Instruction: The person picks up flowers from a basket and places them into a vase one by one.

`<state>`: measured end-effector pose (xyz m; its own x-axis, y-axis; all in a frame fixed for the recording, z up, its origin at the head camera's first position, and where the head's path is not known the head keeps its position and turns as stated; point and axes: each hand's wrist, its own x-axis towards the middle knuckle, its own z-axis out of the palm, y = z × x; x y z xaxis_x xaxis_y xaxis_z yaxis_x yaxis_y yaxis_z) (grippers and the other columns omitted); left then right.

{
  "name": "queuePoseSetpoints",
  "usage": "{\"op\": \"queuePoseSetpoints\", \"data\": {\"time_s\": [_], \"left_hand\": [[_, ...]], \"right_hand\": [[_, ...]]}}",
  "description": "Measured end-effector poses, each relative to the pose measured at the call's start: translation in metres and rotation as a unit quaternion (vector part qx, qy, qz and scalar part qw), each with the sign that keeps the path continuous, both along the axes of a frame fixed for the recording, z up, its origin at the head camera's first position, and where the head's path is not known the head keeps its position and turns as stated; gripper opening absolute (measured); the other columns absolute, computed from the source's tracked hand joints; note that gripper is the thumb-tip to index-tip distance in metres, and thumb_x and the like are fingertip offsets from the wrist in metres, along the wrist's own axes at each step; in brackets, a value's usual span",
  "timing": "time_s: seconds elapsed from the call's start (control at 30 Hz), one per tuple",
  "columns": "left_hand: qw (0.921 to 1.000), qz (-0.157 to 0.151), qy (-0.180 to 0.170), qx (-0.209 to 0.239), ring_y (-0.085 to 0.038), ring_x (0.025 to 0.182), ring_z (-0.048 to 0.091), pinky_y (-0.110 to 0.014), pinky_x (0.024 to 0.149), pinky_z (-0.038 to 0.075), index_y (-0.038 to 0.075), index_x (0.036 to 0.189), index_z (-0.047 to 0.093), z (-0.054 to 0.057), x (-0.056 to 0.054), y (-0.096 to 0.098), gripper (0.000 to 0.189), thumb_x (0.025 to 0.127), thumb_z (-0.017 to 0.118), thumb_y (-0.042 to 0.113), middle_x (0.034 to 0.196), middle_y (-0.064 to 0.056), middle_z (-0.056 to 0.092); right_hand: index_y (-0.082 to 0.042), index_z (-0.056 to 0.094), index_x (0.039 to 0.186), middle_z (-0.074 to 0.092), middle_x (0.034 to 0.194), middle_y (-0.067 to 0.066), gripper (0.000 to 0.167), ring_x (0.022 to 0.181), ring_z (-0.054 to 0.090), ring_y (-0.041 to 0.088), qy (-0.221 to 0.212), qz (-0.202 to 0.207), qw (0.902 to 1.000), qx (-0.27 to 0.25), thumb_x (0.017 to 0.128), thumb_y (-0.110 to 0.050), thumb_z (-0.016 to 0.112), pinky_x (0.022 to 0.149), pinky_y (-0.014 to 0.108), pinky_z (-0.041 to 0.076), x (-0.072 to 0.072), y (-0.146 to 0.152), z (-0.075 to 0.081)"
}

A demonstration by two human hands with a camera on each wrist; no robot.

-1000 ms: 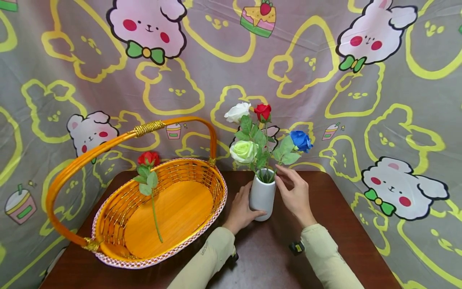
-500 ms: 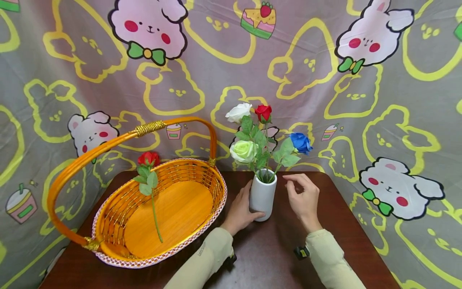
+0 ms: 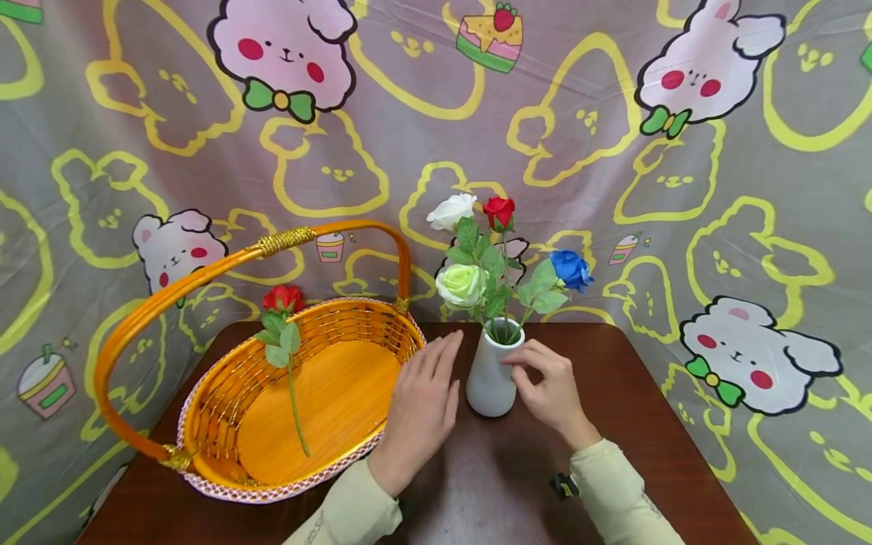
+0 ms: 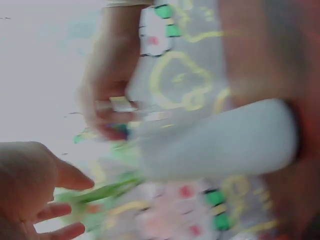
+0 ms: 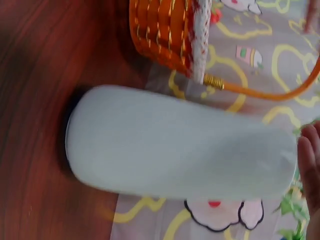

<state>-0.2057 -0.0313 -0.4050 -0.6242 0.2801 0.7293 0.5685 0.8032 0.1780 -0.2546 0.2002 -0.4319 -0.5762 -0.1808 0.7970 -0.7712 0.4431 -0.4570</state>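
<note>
A white vase (image 3: 492, 382) stands on the table, holding a white rose (image 3: 453, 212), a red rose (image 3: 499, 213), a light green rose (image 3: 462, 285) and a blue rose (image 3: 572, 270). My left hand (image 3: 421, 405) is apart from the vase on its left, fingers extended, in front of the basket's right rim. My right hand (image 3: 550, 390) is at the vase's upper right side with bent fingers; its fingertips overlap the vase just below the mouth. In the right wrist view, fingers (image 5: 311, 150) show beside the vase's top end. The left wrist view is blurred.
To the left, an orange woven basket (image 3: 320, 401) with a tall arched handle (image 3: 204, 272) stands on the dark wooden table (image 3: 613, 393). Another red rose (image 3: 282, 299) lies in it, its stem across the basket floor. A cartoon-patterned cloth (image 3: 579, 83) hangs behind.
My left hand has let go of the vase and moved left towards the basket. My right hand drew away from the flower stems, then came back lower, to the vase's side.
</note>
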Motion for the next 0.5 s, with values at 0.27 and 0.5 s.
{"op": "queuePoseSetpoints", "data": {"time_s": [0.27,0.5], "left_hand": [[0.985,0.031,0.155,0.07,-0.038,0.122,0.059,-0.055,0.098,0.044,0.009,0.145,0.057,0.076,0.024,-0.091,0.054,0.093,0.067,0.021,0.135,-0.015,0.064],[0.9703,0.16,0.168,0.069,-0.046,0.123,0.051,-0.063,0.101,0.034,0.012,0.147,0.054,0.115,0.021,-0.195,0.058,0.101,0.054,0.047,0.135,-0.023,0.059]], "right_hand": [[-0.017,0.078,0.108,0.076,0.096,0.002,0.029,0.084,0.071,0.012,-0.102,0.076,0.9893,0.072,0.092,0.005,0.067,0.066,0.028,0.058,0.005,-0.026,-0.003],[-0.019,0.073,0.123,0.075,0.105,0.002,0.025,0.091,0.07,0.009,-0.216,0.098,0.9668,0.095,0.099,-0.012,0.07,0.074,0.032,0.06,0.004,-0.054,0.003]]}}
